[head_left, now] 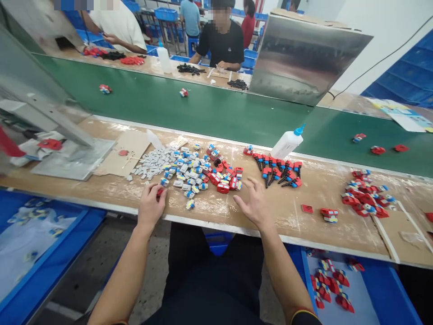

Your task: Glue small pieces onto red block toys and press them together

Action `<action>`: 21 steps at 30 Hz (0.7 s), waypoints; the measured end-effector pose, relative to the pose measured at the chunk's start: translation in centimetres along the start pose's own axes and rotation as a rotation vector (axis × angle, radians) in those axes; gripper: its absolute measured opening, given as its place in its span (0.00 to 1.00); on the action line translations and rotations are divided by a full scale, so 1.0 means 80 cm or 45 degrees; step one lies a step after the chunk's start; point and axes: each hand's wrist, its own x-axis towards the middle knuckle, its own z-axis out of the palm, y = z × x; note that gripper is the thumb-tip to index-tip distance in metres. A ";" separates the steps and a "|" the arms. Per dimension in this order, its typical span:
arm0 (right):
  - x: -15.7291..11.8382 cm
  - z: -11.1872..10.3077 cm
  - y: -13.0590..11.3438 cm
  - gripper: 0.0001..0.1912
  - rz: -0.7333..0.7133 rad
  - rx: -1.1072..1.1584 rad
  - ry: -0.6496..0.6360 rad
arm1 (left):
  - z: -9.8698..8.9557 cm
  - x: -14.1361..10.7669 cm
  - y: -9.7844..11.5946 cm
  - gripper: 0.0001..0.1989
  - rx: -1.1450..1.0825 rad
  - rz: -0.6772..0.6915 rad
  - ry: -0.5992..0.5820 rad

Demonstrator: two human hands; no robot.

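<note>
My left hand [151, 205] is closed on a small red plastic part [159, 192], mostly hidden by the fingers, at the table's front left. My right hand [253, 201] is open, thumb and fingers apart, just right of a cluster of red toy parts [223, 186] and touching none that I can make out. Between the hands lies a heap of small white, blue and yellow parts [191, 169]. Flat grey pieces [156, 161] are spread behind my left hand. Red parts with black stems [286, 174] lie beyond my right hand.
A white squeeze bottle [287, 143] with a blue tip stands by the green conveyor belt [223, 110], which carries scattered parts. Red assemblies [367, 196] are piled at right. Blue bins [382, 289] sit below the table edge. A co-worker [221, 43] sits across the belt.
</note>
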 end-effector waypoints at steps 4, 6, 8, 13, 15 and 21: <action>0.063 0.035 0.012 0.45 0.060 -0.168 -0.182 | -0.011 0.007 -0.015 0.14 0.049 0.005 0.005; 0.085 0.048 0.014 0.46 0.094 -0.230 -0.274 | -0.013 0.006 -0.010 0.19 0.061 0.040 -0.010; 0.100 0.056 0.013 0.44 0.107 -0.275 -0.369 | -0.010 0.003 0.006 0.33 0.055 0.161 -0.130; 0.108 0.067 0.006 0.36 0.028 -0.261 -0.382 | 0.020 0.015 0.075 0.52 0.133 0.461 -0.654; 0.103 0.071 0.006 0.33 0.003 -0.244 -0.323 | 0.037 0.027 0.100 0.49 0.157 0.446 -0.720; 0.084 0.077 0.019 0.34 -0.030 -0.227 -0.199 | 0.082 0.041 0.158 0.45 0.076 0.422 -0.652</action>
